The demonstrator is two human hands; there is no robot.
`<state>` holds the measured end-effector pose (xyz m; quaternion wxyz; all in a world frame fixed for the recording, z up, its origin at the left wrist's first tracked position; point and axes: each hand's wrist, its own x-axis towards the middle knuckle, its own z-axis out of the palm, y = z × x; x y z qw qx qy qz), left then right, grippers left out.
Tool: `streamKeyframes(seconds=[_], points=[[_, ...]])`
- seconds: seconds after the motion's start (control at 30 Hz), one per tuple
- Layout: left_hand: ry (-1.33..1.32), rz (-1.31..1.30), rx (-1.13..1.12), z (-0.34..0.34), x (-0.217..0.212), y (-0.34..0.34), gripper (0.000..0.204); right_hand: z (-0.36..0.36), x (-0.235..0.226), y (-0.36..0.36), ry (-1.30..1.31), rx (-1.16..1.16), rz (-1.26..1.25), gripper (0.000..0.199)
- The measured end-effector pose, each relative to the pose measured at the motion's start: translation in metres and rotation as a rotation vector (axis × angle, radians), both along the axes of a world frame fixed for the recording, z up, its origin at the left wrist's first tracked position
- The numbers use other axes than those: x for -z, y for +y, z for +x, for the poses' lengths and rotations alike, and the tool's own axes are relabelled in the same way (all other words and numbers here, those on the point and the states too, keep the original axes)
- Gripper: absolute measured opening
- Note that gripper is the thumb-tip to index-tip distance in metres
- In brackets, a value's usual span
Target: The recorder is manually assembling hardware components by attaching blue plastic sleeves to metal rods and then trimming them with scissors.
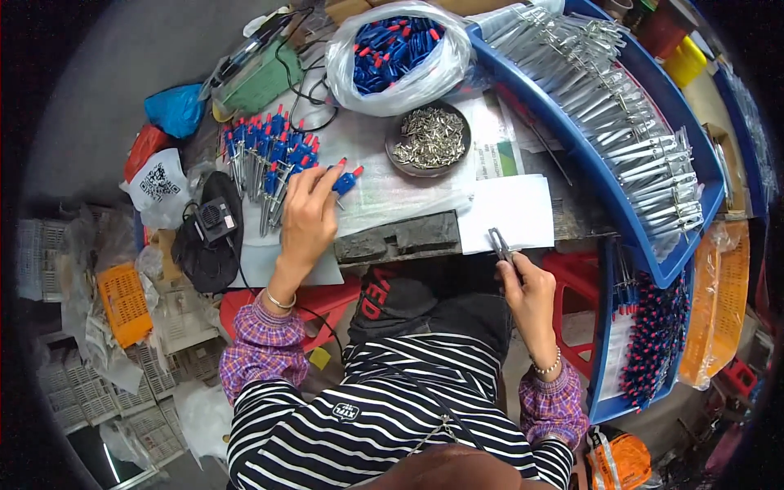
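My left hand reaches over the worktable with its fingers stretched forward. Just right of its fingertips is a small blue-handled tool with a red tip; whether the fingers touch it is hard to make out. A pile of similar blue-handled tools with thin metal shafts lies to the left of that hand. Nearer the table's front edge, my right hand is closed around small metal pliers. Their jaws point up and left over a white sheet of paper.
A dark bowl of small metal pins stands mid-table, behind a dark grooved block. Beyond it is a plastic bag of blue and red parts. Blue trays with flat metal parts and blue-handled pieces flank my right.
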<state>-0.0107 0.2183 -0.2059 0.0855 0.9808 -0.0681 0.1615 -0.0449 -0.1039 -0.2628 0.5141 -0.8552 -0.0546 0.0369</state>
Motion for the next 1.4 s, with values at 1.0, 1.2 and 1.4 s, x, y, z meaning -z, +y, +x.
streamKeyframes(seconds=[1.0,1.2,1.4], points=[[0.414,-0.786,0.685,0.119,-0.002,-0.163,0.024,-0.006,0.007,0.002,-0.115,0.043,0.141,0.014],[0.453,-0.842,0.661,0.119,0.021,-0.152,0.019,-0.006,0.009,0.003,-0.143,0.066,0.096,0.009],[0.604,-1.138,0.687,0.095,0.007,-0.155,0.01,-0.004,0.01,0.006,-0.081,0.057,0.095,0.011]])
